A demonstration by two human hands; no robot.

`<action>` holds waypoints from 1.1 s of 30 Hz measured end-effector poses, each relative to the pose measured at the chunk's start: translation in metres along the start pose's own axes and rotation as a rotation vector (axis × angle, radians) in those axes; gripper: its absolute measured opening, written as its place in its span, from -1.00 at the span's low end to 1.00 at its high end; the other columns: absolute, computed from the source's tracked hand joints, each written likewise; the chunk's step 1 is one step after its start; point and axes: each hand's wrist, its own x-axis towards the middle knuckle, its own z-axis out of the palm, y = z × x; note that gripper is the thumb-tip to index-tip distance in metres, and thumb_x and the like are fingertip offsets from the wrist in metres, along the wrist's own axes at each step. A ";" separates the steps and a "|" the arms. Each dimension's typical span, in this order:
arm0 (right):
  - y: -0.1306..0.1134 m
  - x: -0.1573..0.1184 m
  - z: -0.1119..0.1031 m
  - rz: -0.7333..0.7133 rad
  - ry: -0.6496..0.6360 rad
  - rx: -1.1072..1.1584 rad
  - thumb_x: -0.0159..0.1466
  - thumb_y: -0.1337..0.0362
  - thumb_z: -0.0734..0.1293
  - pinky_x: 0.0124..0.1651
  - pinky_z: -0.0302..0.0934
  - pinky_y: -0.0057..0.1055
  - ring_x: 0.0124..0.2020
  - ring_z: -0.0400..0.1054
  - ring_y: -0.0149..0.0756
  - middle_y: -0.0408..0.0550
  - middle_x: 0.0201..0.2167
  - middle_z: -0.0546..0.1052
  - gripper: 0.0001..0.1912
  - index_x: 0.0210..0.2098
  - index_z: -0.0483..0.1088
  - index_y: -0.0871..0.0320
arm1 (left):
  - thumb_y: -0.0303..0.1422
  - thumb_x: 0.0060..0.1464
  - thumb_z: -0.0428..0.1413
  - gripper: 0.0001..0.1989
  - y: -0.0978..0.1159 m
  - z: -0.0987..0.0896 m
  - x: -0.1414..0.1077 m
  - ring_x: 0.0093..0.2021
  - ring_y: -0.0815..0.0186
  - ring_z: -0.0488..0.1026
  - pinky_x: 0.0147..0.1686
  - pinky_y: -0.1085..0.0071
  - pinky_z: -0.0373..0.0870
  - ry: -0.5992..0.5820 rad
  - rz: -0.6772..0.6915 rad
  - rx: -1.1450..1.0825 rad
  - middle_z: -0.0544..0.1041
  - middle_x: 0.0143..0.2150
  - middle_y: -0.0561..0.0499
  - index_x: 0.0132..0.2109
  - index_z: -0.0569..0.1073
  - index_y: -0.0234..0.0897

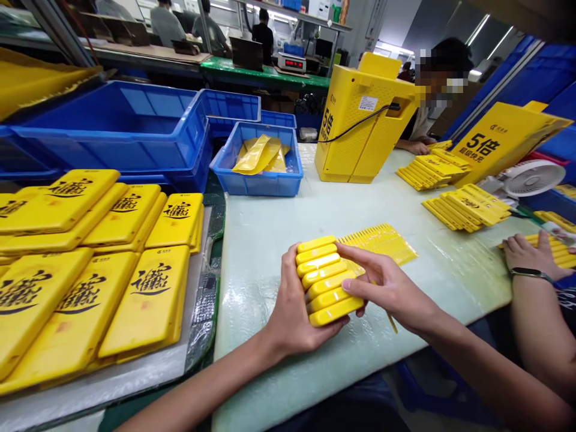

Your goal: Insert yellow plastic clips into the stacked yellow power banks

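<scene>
From where I stand, the person has a row of six slim yellow cases [330, 281] raised just above the pale worktop [258, 252], narrow edges turned up. The left hand [292, 318] grasps the row, palm along one side and fingers beneath. The right hand [389, 288] is closed on the opposite side, its thumb pressed on top of one of the lower cases. A thin yellow strip [393, 322] shows just below that hand; I can't tell whether it is held. Behind them, a sheet of yellow strips [391, 245] lies flat on the worktop.

Over to the left, yellow cases with black lettering [155, 279] sit in piles. Farther back stands a blue bin [265, 185] with yellow packets [258, 156] inside, and near it a tall yellow box [348, 135] with a black cable. At the right, a co-worker's hand [528, 255] rests on another yellow row, near a white fan [533, 178].
</scene>
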 end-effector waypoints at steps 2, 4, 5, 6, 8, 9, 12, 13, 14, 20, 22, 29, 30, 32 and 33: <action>0.003 0.000 0.004 -0.006 0.005 0.018 0.09 0.01 0.72 -0.44 0.50 -0.56 -0.34 0.48 -0.47 0.21 0.11 0.63 0.29 0.65 0.19 0.26 | 0.04 0.08 0.53 0.38 0.001 0.002 0.001 0.52 -0.38 0.36 0.48 -0.49 0.38 -0.002 -0.030 -0.029 0.18 0.54 -0.39 0.67 -0.26 -0.03; 0.005 -0.001 0.008 0.002 0.011 0.001 0.13 0.01 0.70 -0.43 0.52 -0.54 -0.33 0.50 -0.43 0.16 0.03 0.64 0.24 0.62 0.17 0.26 | 0.02 0.08 0.54 0.38 0.003 0.005 0.003 0.51 -0.36 0.39 0.50 -0.53 0.33 -0.003 -0.063 -0.062 0.20 0.54 -0.40 0.65 -0.27 -0.03; 0.005 -0.002 0.009 0.004 0.007 -0.016 0.15 0.01 0.68 -0.44 0.52 -0.54 -0.32 0.51 -0.41 0.13 -0.01 0.64 0.19 0.59 0.17 0.26 | 0.00 0.07 0.54 0.37 0.004 0.007 0.004 0.50 -0.36 0.39 0.51 -0.54 0.31 -0.002 -0.075 -0.074 0.20 0.54 -0.41 0.64 -0.26 -0.05; 0.005 -0.003 0.010 0.006 -0.006 -0.039 0.17 0.02 0.67 -0.45 0.50 -0.55 -0.32 0.51 -0.40 0.11 -0.02 0.64 0.13 0.55 0.18 0.25 | 0.00 0.07 0.54 0.36 0.005 0.008 0.005 0.50 -0.36 0.39 0.52 -0.54 0.29 -0.001 -0.081 -0.080 0.20 0.54 -0.42 0.63 -0.25 -0.07; 0.003 -0.004 0.012 0.000 -0.023 -0.089 0.21 0.04 0.64 -0.49 0.46 -0.57 -0.33 0.51 -0.41 0.09 -0.01 0.63 0.00 0.47 0.20 0.21 | 0.00 0.06 0.54 0.36 0.006 0.008 0.006 0.52 -0.37 0.37 0.52 -0.54 0.29 -0.004 -0.078 -0.087 0.20 0.53 -0.44 0.63 -0.24 -0.10; 0.002 -0.005 0.012 -0.005 -0.023 -0.111 0.23 0.05 0.63 -0.49 0.46 -0.58 -0.32 0.52 -0.42 0.09 0.02 0.62 -0.06 0.43 0.21 0.20 | 0.00 0.06 0.54 0.35 0.007 0.008 0.007 0.51 -0.36 0.38 0.51 -0.51 0.32 -0.009 -0.079 -0.099 0.21 0.53 -0.44 0.62 -0.23 -0.11; -0.003 -0.005 0.012 -0.013 -0.015 -0.125 0.24 0.07 0.61 -0.47 0.47 -0.59 -0.29 0.55 -0.41 0.11 0.10 0.61 -0.12 0.39 0.22 0.17 | -0.01 0.08 0.54 0.33 0.009 0.007 0.009 0.46 -0.29 0.45 0.49 -0.44 0.40 -0.029 -0.096 -0.148 0.25 0.51 -0.41 0.61 -0.21 -0.12; -0.005 -0.005 0.012 -0.003 -0.015 -0.115 0.23 0.07 0.62 -0.46 0.49 -0.58 -0.27 0.57 -0.40 0.13 0.11 0.61 -0.10 0.41 0.22 0.18 | -0.01 0.08 0.54 0.32 0.009 0.007 0.010 0.45 -0.27 0.46 0.49 -0.42 0.41 -0.031 -0.100 -0.160 0.25 0.51 -0.41 0.61 -0.21 -0.12; -0.007 -0.004 0.011 0.018 -0.020 -0.100 0.20 0.07 0.64 -0.45 0.50 -0.56 -0.26 0.59 -0.37 0.15 0.13 0.62 -0.05 0.42 0.21 0.18 | -0.01 0.08 0.55 0.32 0.008 0.006 0.010 0.46 -0.28 0.46 0.50 -0.43 0.40 -0.029 -0.102 -0.166 0.24 0.52 -0.41 0.61 -0.20 -0.12; -0.015 -0.001 0.006 0.092 -0.020 -0.029 0.07 0.15 0.70 -0.43 0.53 -0.51 -0.29 0.60 -0.35 0.17 0.14 0.65 0.09 0.45 0.19 0.19 | -0.05 0.03 0.56 0.35 0.005 0.005 0.009 0.49 -0.32 0.41 0.49 -0.46 0.41 -0.040 -0.094 -0.144 0.23 0.52 -0.40 0.61 -0.21 -0.10; -0.016 0.000 0.006 0.106 -0.017 -0.046 0.05 0.17 0.69 -0.47 0.49 -0.53 -0.35 0.57 -0.38 0.13 0.07 0.66 0.05 0.40 0.18 0.18 | -0.06 0.04 0.56 0.36 0.006 0.005 0.009 0.49 -0.34 0.40 0.47 -0.47 0.43 -0.051 -0.091 -0.137 0.21 0.53 -0.41 0.62 -0.22 -0.09; -0.016 0.005 0.007 0.113 -0.038 -0.115 0.05 0.17 0.64 -0.53 0.43 -0.58 -0.27 0.62 -0.31 0.04 0.02 0.65 -0.05 0.29 0.13 0.09 | -0.17 0.01 0.58 0.44 0.007 0.008 0.008 0.55 -0.44 0.30 0.47 -0.54 0.38 -0.049 -0.103 -0.122 0.23 0.53 -0.43 0.66 -0.29 -0.08; -0.016 0.005 0.007 0.109 -0.037 -0.134 0.05 0.16 0.64 -0.55 0.40 -0.60 -0.29 0.60 -0.33 0.03 0.00 0.65 -0.06 0.28 0.13 0.09 | -0.19 -0.01 0.59 0.46 0.007 0.009 0.007 0.55 -0.44 0.30 0.47 -0.54 0.38 -0.040 -0.104 -0.130 0.24 0.53 -0.43 0.66 -0.29 -0.08; -0.016 0.005 0.007 0.101 -0.027 -0.167 0.06 0.14 0.64 -0.58 0.33 -0.63 -0.34 0.56 -0.38 0.00 -0.02 0.64 -0.07 0.27 0.15 0.10 | -0.18 -0.06 0.61 0.49 0.006 0.011 0.007 0.54 -0.44 0.30 0.46 -0.54 0.40 -0.017 -0.112 -0.137 0.24 0.54 -0.42 0.67 -0.27 -0.08; -0.015 0.005 0.007 0.098 -0.022 -0.177 0.05 0.14 0.65 -0.59 0.31 -0.64 -0.36 0.54 -0.40 -0.01 -0.03 0.63 -0.07 0.27 0.16 0.10 | -0.17 -0.08 0.62 0.50 0.006 0.011 0.007 0.54 -0.44 0.31 0.45 -0.53 0.41 -0.006 -0.120 -0.135 0.24 0.54 -0.42 0.68 -0.26 -0.08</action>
